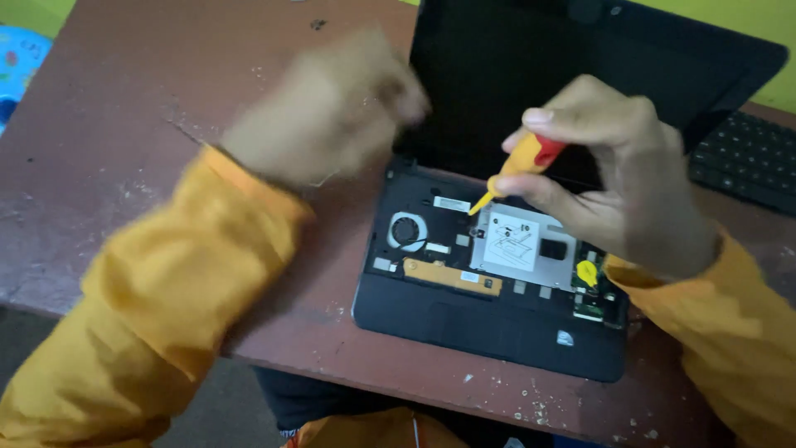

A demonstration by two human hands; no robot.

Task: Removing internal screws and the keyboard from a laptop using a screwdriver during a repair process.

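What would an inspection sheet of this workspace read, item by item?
Surface: reddish-brown table, scuffed, with pale flecks near its front edge.
Job's things: small open laptop, keyboard cover off, fan and silver drive plate exposed; yellow and red screwdriver, tip at the plate's corner.
Clutter: separate black keyboard at right.
Grippers: right hand pinches the screwdriver; left hand blurred above the table beside the screen, grip unclear.
Cables: nothing seen.
Surroundings: yellow-green wall; blue patterned object at far left.
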